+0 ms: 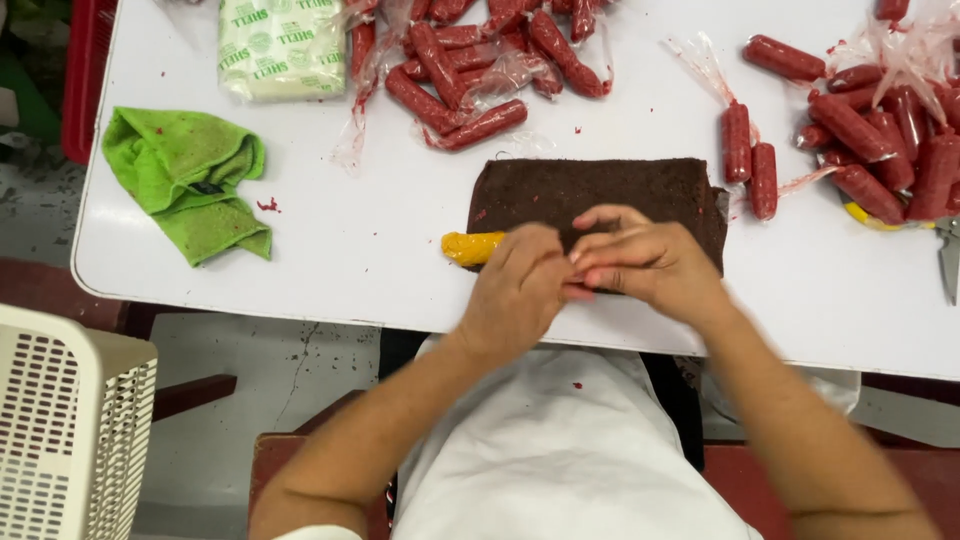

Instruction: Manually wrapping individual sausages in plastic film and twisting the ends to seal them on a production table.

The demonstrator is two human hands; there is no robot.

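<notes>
My left hand (520, 290) and my right hand (650, 262) meet fingertip to fingertip over the near edge of a dark brown cloth (600, 192) spread on the white table (360, 250). Between the fingertips shows a small reddish piece (577, 292); the fingers hide most of it, and which hand grips it I cannot tell. A yellow lump (472, 247) pokes out from under the cloth's left end, beside my left hand. Two short red sausages (750, 160) lie side by side to the right of the cloth.
Piles of red sausages in clear plastic lie at the top centre (470, 70) and far right (880, 130). A green rag (190, 180) lies at left, a white-and-green packet (282, 45) top left, a scissor tip (948, 258) at the right edge, a white basket (70, 430) on the floor.
</notes>
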